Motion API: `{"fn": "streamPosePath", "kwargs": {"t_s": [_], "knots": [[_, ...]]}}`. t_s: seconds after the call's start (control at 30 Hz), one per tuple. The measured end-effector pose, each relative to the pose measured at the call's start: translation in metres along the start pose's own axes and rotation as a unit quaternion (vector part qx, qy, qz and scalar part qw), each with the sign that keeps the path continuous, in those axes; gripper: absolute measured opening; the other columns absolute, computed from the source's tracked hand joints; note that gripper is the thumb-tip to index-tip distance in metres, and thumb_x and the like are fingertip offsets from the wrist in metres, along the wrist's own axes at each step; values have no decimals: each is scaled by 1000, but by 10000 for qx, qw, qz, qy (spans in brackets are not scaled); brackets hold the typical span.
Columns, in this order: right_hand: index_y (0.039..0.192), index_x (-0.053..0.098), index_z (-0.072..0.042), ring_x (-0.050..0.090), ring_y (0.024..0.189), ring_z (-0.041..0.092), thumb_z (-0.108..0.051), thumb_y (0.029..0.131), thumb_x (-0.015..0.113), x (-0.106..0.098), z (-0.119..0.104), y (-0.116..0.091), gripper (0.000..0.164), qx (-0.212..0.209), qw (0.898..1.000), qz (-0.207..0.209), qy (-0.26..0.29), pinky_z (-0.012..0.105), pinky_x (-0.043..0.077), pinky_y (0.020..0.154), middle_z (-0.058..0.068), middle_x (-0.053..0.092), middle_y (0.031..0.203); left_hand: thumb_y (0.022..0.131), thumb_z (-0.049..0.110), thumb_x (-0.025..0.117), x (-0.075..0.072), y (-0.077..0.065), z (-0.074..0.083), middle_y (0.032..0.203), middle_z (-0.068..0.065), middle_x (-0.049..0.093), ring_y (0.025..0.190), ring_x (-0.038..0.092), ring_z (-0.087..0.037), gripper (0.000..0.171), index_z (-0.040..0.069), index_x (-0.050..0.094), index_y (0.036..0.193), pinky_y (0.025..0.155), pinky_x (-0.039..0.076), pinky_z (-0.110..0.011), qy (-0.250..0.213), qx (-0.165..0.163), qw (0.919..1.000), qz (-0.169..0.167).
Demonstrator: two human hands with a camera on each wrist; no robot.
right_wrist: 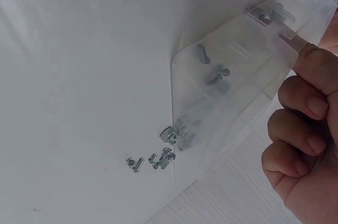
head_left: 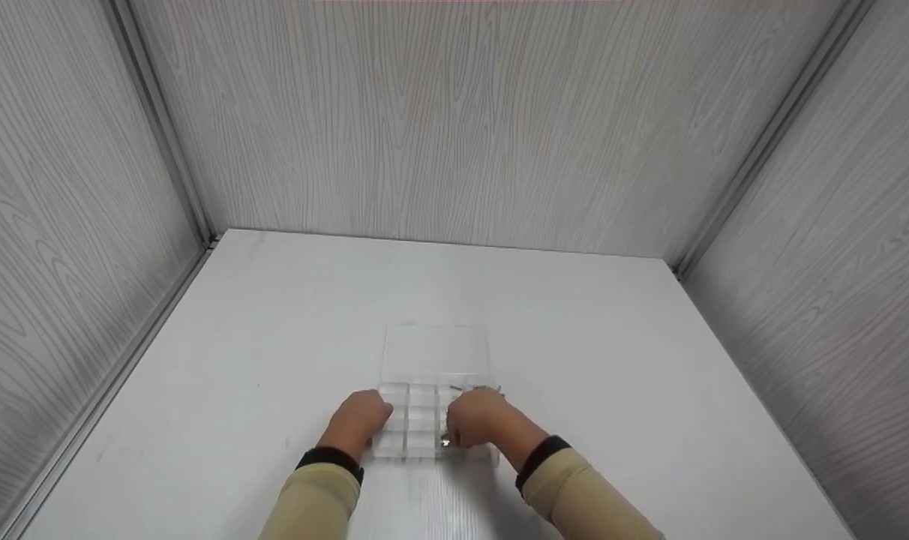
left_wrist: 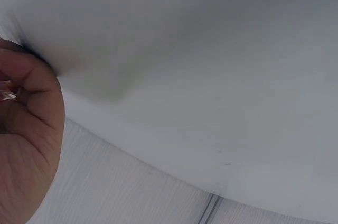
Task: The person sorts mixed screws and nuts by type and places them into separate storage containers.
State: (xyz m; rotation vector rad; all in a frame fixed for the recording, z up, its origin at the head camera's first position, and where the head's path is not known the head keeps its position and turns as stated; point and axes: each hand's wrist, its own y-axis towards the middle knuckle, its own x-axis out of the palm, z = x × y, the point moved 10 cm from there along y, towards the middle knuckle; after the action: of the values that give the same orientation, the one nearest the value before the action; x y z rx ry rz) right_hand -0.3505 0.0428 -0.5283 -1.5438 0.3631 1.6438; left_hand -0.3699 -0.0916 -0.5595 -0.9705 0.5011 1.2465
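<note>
A clear plastic compartment box (head_left: pixel 422 442) lies on the white table with its transparent lid (head_left: pixel 436 349) folded back, away from me. My left hand (head_left: pixel 359 416) grips the box's left edge; in the left wrist view its fingers (left_wrist: pixel 37 92) curl, with a sliver of clear plastic between them. Over the box's right column is my right hand (head_left: pixel 478 416), fingers bent downward. A shiny metal piece (head_left: pixel 445 442) shows by its fingertips. In the right wrist view three fingers curl inward while the index finger (right_wrist: pixel 311 57) reaches to the box; its tip and the thumb are mostly hidden.
Several small screws and a nut (right_wrist: pixel 168 135) lie beside the box on the table in the right wrist view. More metal pieces (right_wrist: pixel 215 74) show through its clear wall. Pale wood-grain panels (head_left: pixel 424 120) enclose the table at the back and both sides.
</note>
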Motion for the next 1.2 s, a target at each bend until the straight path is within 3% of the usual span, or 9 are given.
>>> {"fn": "streamPosePath", "kwargs": {"t_s": [0.3,0.5,0.73,0.83,1.0,1.2], "knots": [[55,52,-22,31,48,12,-26,79,67,6,-8,2,28,-91,9982,-551,-202,28,26,42,-7,36,52,84,14,45,-5,-2,8,91,-16,63,77,55,-26,24,-3,62,83,78,46,-41,360,195,9988,249],[62,56,-20,37,51,11,-26,85,62,10,-15,-2,25,-241,9935,-1102,-176,26,32,45,-8,42,55,85,15,46,-2,2,7,91,-15,63,77,55,-24,25,-3,64,84,81,46,-41,458,191,9985,248],[59,48,-18,32,49,12,-19,84,62,16,-17,0,29,-185,9910,-1324,4,27,26,45,-5,35,54,86,17,48,-1,3,5,90,-15,63,79,57,-25,25,-3,64,84,82,46,-42,572,182,9979,262],[58,46,-17,32,49,13,-22,85,61,17,-15,1,32,-170,9920,-1239,142,28,26,45,-4,33,53,86,16,48,-1,3,6,91,-15,64,79,57,-25,25,-3,64,85,83,46,-42,522,156,9981,275],[58,47,-17,33,50,12,-26,86,61,14,-10,1,33,-283,9959,-719,477,27,27,45,-6,35,54,84,15,47,-3,2,4,90,-15,63,77,55,-25,23,-2,63,82,82,46,-42,377,125,9987,322],[71,63,-18,48,60,7,-20,82,66,-4,8,-2,11,-292,9916,-75,1258,24,42,56,-10,52,65,84,15,47,-5,2,2,89,-15,63,76,54,-25,22,0,61,75,80,46,-41,249,185,9990,333]]}}
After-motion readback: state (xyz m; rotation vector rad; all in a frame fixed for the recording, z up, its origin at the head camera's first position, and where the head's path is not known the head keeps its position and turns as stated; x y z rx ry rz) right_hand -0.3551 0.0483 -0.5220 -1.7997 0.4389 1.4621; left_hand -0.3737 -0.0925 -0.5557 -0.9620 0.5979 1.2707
